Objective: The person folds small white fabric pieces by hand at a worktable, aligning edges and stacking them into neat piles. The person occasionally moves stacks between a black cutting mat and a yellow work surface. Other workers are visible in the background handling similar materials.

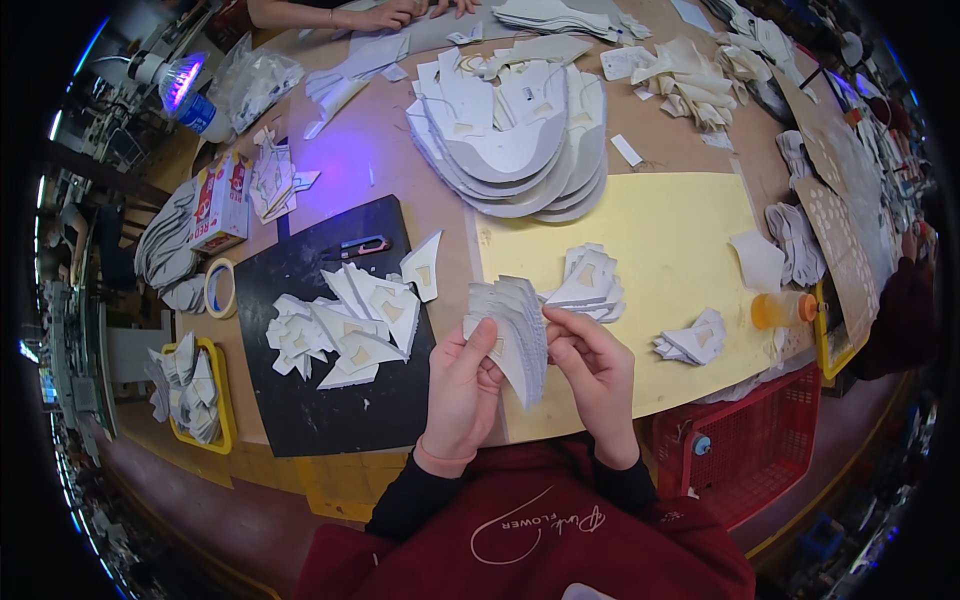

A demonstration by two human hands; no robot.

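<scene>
My left hand (462, 385) is closed round a fanned stack of cut grey-white fabric pieces (515, 335), its thumb lying across the front piece. The pieces are curved and pointed, and the front one bears a small beige patch. My right hand (592, 368) pinches the stack's right edge between thumb and fingers; the exact contact is partly hidden. Just beyond it, a small pile of similar pieces (585, 280) lies on the yellow sheet (640, 375). Another loose pile (350, 325) covers part of the black mat (310, 425) to the left.
Large U-shaped panels (510, 150) are stacked at the far middle. A cutter knife (357, 248) lies on the mat. Tape roll (220, 288), yellow basket (228, 400), orange-capped bottle (783, 310) and red crate (750, 450) surround the work area. A co-worker's hands (400, 14) show at the far edge.
</scene>
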